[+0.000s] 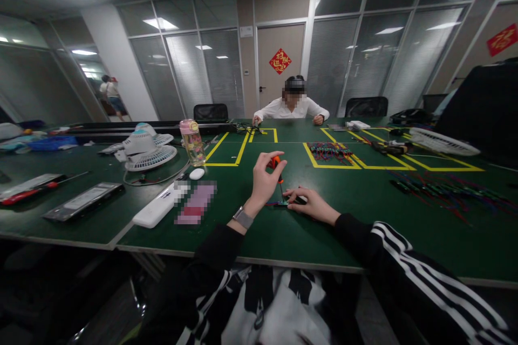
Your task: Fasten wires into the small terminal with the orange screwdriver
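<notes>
My left hand (265, 175), with a watch (243, 218) on its wrist, is raised over the green table. Its fingers close round the orange-and-black handle of a screwdriver (281, 187). The screwdriver stands upright, its shaft pointing down at a small green circuit board (280, 204) with thin wires. Low on the table, my right hand (309, 204) reaches in from the right, its fingertips at the board's right end and pressing there. A dark shape under those fingers is too small to make out.
On the left are a white power bank-like case (156, 210), a drink bottle (192, 143), a white fan (148, 153) and a hard drive (84, 200). Wired boards lie in a yellow-taped box (329, 153) and in a pile (441, 191) at right. A person (292, 105) sits opposite.
</notes>
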`<state>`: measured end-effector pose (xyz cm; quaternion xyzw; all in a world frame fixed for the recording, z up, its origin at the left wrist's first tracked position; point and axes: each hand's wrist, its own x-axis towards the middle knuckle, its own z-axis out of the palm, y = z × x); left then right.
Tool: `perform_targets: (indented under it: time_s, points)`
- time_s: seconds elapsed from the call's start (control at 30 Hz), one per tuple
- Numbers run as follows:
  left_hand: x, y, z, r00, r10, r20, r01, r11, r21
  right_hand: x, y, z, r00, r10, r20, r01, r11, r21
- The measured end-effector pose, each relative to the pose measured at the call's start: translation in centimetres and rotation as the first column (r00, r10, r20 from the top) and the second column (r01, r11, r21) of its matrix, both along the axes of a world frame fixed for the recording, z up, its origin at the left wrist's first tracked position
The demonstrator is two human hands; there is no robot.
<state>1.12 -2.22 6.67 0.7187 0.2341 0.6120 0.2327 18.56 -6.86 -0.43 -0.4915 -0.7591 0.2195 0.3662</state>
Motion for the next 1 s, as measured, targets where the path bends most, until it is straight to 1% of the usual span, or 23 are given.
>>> perform_targets:
  time_s: [0.07, 0.17, 0.23, 0.27, 0.4, 0.47, 0.53, 0.63, 0.7, 0.77, 0.83, 0.9, 0.93, 1.0]
  points:
    - [-0.03, -0.04, 0.05, 0.999, -0.043, -0.014, 0.043, 0.999, -0.019, 0.01, 0.01, -0.03, 1.0, 0.001, 0.003, -0.001, 1.0, 0.002]
    - [0.11, 0.13, -0.12, 0.985, -0.175, 0.002, 0.174, 0.981, -0.085, 0.01, 0.0, -0.02, 1.0, 0.001, 0.003, -0.001, 1.0, 0.005]
    - [0.21, 0.23, -0.23, 0.978, -0.205, 0.02, 0.206, 0.973, -0.103, 0.0, -0.02, 0.04, 1.0, 0.002, 0.003, -0.002, 1.0, 0.003]
    - [0.23, 0.24, -0.23, 0.982, -0.19, 0.02, 0.191, 0.977, -0.094, -0.02, -0.04, 0.07, 1.0, 0.001, 0.004, -0.001, 1.0, 0.0]
    - [0.11, -0.04, 0.02, 0.998, -0.063, -0.006, 0.063, 0.998, -0.014, -0.04, -0.09, 0.13, 1.0, -0.002, 0.004, 0.002, 1.0, 0.002]
    - [0.03, -0.19, 0.15, 0.998, -0.057, -0.018, 0.057, 0.998, -0.017, -0.02, -0.09, 0.1, 1.0, -0.003, 0.003, 0.003, 1.0, 0.006]
    - [0.03, -0.22, 0.15, 0.993, -0.12, -0.023, 0.118, 0.991, -0.059, 0.02, -0.07, 0.07, 1.0, 0.0, 0.006, 0.0, 1.0, 0.004]
    - [0.25, -0.04, -0.04, 0.965, -0.264, 0.009, 0.262, 0.953, -0.151, 0.08, -0.02, 0.04, 1.0, 0.007, 0.012, -0.007, 1.0, 0.0]
    - [0.41, 0.11, -0.2, 0.951, -0.307, 0.031, 0.307, 0.936, -0.174, 0.1, -0.01, 0.05, 1.0, 0.006, 0.015, -0.006, 1.0, -0.003]
    - [0.47, 0.19, -0.29, 0.964, -0.265, 0.025, 0.266, 0.955, -0.13, 0.1, -0.02, 0.06, 1.0, 0.004, 0.017, -0.003, 1.0, -0.005]
    - [0.39, 0.17, -0.28, 0.987, -0.162, -0.002, 0.162, 0.986, -0.049, 0.07, -0.03, 0.07, 1.0, 0.004, 0.017, -0.003, 1.0, -0.007]
    - [0.23, 0.09, -0.21, 0.997, -0.071, -0.032, 0.071, 0.997, 0.008, 0.04, -0.05, 0.09, 1.0, 0.004, 0.013, -0.004, 1.0, -0.008]
    - [0.16, 0.05, -0.17, 0.997, -0.056, -0.044, 0.057, 0.998, 0.014, 0.04, -0.06, 0.09, 1.0, 0.004, 0.011, -0.004, 1.0, -0.008]
    - [0.07, 0.02, -0.11, 0.994, -0.099, -0.047, 0.098, 0.995, -0.011, 0.03, -0.05, 0.09, 1.0, 0.004, 0.007, -0.004, 1.0, -0.006]
